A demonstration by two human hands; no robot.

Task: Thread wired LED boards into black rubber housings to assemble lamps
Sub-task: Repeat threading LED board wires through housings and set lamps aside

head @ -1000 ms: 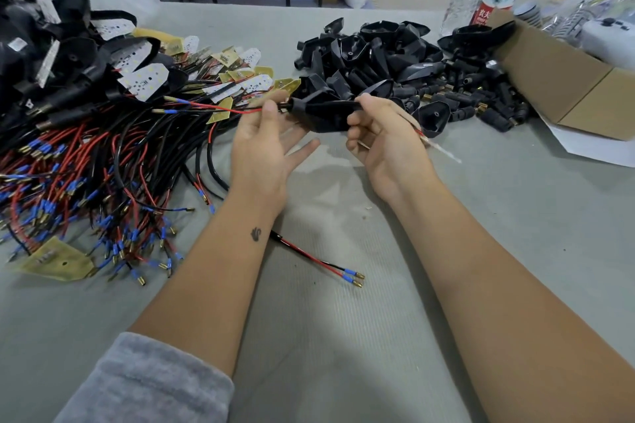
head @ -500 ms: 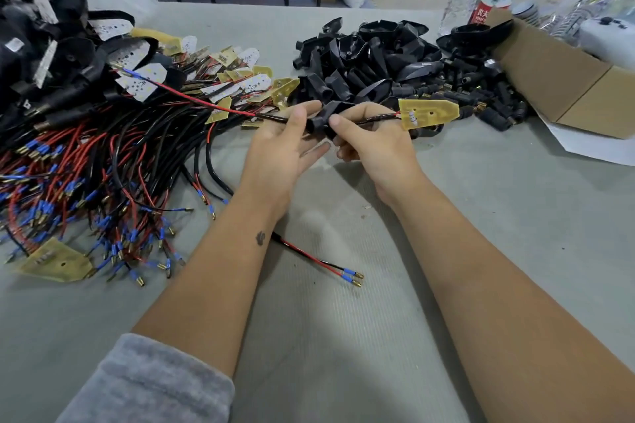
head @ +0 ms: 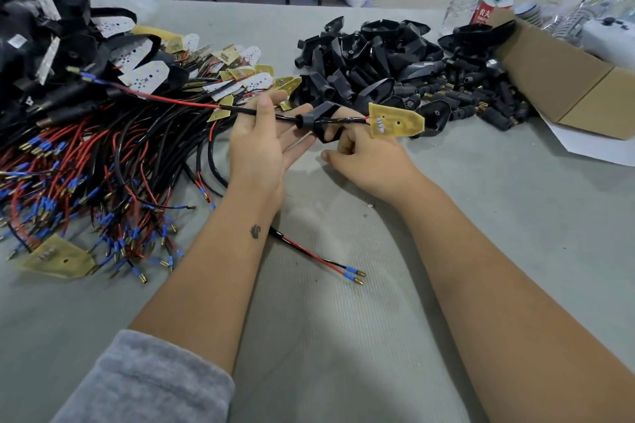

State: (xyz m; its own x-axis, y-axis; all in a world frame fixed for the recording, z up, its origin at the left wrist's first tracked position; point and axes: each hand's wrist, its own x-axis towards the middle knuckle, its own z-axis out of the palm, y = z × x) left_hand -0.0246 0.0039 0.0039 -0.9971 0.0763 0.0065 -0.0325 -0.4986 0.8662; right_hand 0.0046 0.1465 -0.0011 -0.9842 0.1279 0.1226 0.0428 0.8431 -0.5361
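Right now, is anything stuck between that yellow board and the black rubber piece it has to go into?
Nothing visible: only its own black cable spans the gap from the yellow LED board to the black rubber housing, held by the right hand.

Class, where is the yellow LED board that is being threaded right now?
Centre of the head view: the LED board sticks out just past the right hand, in front of the heap of black housings.

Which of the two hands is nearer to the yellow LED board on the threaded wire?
Right. The right hand sits just below and left of the yellow LED board, gripping the black rubber housing beside it. The left hand is farther left, along the wire.
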